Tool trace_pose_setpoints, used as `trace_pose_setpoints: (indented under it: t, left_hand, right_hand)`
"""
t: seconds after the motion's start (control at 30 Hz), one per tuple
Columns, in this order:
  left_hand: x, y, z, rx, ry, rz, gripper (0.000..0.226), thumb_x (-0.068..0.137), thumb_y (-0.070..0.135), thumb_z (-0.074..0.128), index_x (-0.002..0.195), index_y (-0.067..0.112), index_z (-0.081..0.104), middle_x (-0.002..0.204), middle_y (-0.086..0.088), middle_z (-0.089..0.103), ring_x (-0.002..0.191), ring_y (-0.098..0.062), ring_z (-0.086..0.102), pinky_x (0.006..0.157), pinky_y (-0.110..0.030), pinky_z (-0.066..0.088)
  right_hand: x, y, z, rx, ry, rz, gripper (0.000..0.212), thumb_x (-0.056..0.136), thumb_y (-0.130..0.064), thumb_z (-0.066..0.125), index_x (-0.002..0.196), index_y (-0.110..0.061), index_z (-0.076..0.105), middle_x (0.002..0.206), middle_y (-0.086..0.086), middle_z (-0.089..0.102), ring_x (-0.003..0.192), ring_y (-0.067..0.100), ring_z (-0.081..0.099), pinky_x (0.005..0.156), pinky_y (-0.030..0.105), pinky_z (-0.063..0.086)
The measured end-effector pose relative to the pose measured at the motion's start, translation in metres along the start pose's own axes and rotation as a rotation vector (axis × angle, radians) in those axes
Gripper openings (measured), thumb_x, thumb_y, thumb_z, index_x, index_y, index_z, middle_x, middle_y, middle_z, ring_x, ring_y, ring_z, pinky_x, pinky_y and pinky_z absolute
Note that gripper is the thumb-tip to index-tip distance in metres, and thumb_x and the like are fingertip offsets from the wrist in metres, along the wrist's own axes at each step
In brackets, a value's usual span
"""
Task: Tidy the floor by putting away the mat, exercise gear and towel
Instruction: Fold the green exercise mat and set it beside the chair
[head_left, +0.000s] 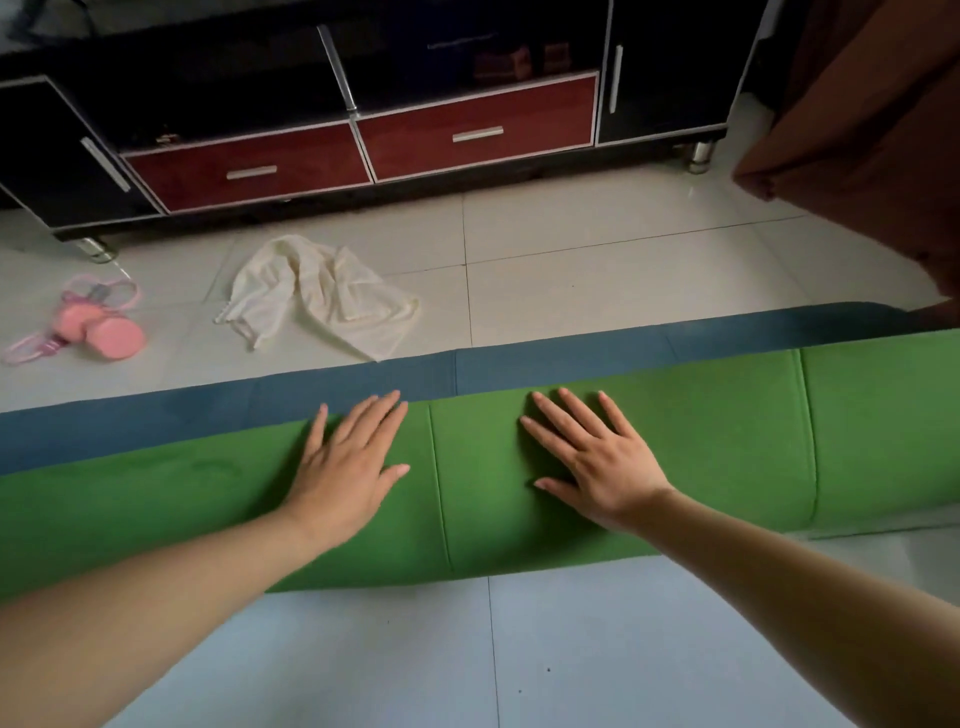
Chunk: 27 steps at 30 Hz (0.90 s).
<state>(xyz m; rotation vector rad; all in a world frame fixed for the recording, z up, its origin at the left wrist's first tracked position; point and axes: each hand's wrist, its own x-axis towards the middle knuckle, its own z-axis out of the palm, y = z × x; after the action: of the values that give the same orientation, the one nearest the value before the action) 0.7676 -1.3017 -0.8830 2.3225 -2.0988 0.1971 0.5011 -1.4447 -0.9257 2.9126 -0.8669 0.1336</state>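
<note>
A mat lies across the tiled floor, rolled into a thick green cylinder with a narrow blue strip still flat beyond it. My left hand and my right hand both press flat on top of the roll, fingers spread, holding nothing. A crumpled cream towel lies on the floor beyond the mat's blue edge, its near corner touching it. Pink exercise gear, with two round foam handles and looped pink cords, rests at the far left of the floor.
A low black TV cabinet with two red drawers and metal feet runs along the back. A brown curtain hangs at the right, reaching the floor by the mat's end. Pale tiled floor lies between mat and cabinet.
</note>
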Motion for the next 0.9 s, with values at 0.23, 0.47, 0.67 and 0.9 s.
trace_pose_setpoints:
  t: [0.23, 0.47, 0.67, 0.9]
  left_hand:
    - [-0.020, 0.005, 0.054, 0.037, -0.115, 0.015, 0.070, 0.084, 0.056, 0.029, 0.144, 0.021, 0.028, 0.153, -0.005, 0.026, 0.139, -0.022, 0.022, 0.106, -0.055, 0.009]
    - [0.003, -0.015, 0.068, -0.014, -0.159, 0.022, 0.070, 0.091, 0.061, 0.005, 0.147, 0.022, 0.021, 0.155, 0.000, 0.019, 0.142, -0.018, 0.015, 0.112, -0.056, 0.007]
    - [0.014, -0.021, 0.069, -0.030, -0.147, 0.119, 0.073, 0.083, 0.066, -0.012, 0.145, 0.028, -0.008, 0.152, 0.007, -0.012, 0.145, -0.016, -0.003, 0.113, -0.053, -0.005]
    - [-0.008, -0.038, 0.066, 0.077, -0.203, 0.162, 0.068, 0.089, 0.059, 0.013, 0.149, 0.026, 0.009, 0.157, 0.001, 0.006, 0.144, -0.017, 0.008, 0.115, -0.052, 0.006]
  right_hand:
    - [0.012, -0.006, -0.015, 0.063, -0.226, 0.292, 0.078, 0.083, -0.070, 0.011, 0.149, -0.029, 0.017, 0.159, -0.003, 0.006, 0.146, 0.024, 0.010, 0.114, 0.051, 0.011]
    - [-0.008, -0.028, -0.003, 0.184, -0.359, 0.468, 0.087, 0.075, -0.075, 0.001, 0.149, -0.031, -0.009, 0.150, -0.009, -0.026, 0.145, 0.021, -0.012, 0.117, 0.046, 0.004]
    - [0.018, -0.042, 0.009, 0.211, -0.351, 0.406, 0.081, 0.084, -0.070, 0.010, 0.149, -0.025, -0.007, 0.149, -0.009, -0.024, 0.146, 0.020, -0.008, 0.118, 0.043, 0.002]
    - [0.078, -0.055, 0.024, 0.239, -0.294, 0.189, 0.092, 0.073, -0.078, -0.007, 0.149, -0.029, -0.006, 0.158, -0.009, -0.011, 0.146, 0.018, -0.007, 0.117, 0.051, 0.000]
